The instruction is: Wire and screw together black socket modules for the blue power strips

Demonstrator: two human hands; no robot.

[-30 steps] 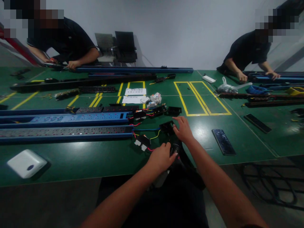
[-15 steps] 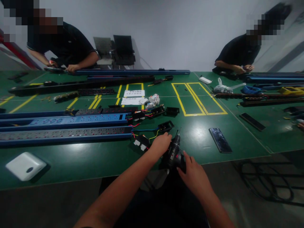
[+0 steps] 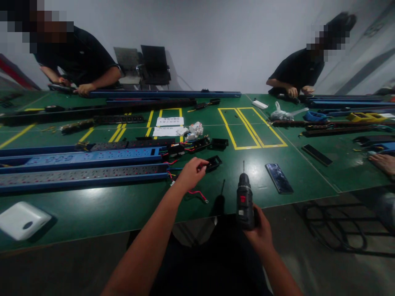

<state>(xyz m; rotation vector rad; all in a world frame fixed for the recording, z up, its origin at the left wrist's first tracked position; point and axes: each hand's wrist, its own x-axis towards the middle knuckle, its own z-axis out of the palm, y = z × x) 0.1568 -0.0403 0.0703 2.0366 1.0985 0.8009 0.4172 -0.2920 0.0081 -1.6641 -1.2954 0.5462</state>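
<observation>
My right hand (image 3: 261,230) is wrapped round the grip of a black cordless drill (image 3: 245,205), raised at the table's front edge, its thin bit pointing away from me. My left hand (image 3: 194,172) is at the near-left edge of a small black plastic housing (image 3: 214,163). Its fingers are pinched together; whatever lies between them is too small to make out. Below that hand a red wire (image 3: 199,193) with a ring terminal lies on the table. To the left lie two long blue power strips, the nearer one (image 3: 83,174) with a grey socket face.
On the green table (image 3: 173,209) are a white box-shaped device (image 3: 24,220), a smartphone (image 3: 279,178), a dark flat bar (image 3: 317,155), white connectors (image 3: 195,129) and paper labels (image 3: 168,131). Two people work across the table. Another person's hand (image 3: 382,162) rests at the right edge.
My right hand has taken hold of the drill and lifted it to the right. My left hand has moved away from the drill, left and forward, to the black housing.
</observation>
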